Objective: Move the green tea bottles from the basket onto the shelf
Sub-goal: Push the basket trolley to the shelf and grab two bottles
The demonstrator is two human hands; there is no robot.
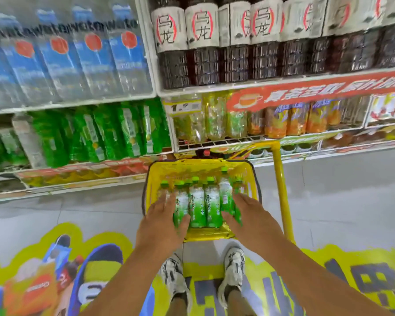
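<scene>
A yellow basket (192, 164) stands on the floor in front of the shelves, holding several green tea bottles (197, 206) with green caps and white-and-green labels. Both my hands reach down into it. My left hand (160, 224) wraps around the leftmost bottle (180, 207), fingers over its far side and thumb on its near side. My right hand (249, 215) wraps around the rightmost bottle (226, 197) in the same way. The white wire shelf (214, 142) just behind the basket holds pale green bottles at its back, with bare wire at its front.
The basket's yellow pull handle (281, 190) rises on the right. Green bottles (114, 131) fill the shelf to the left, orange drinks (294, 119) the right, and dark tea (237, 53) and water (78, 60) sit above. My feet (203, 277) stand on a printed floor sticker.
</scene>
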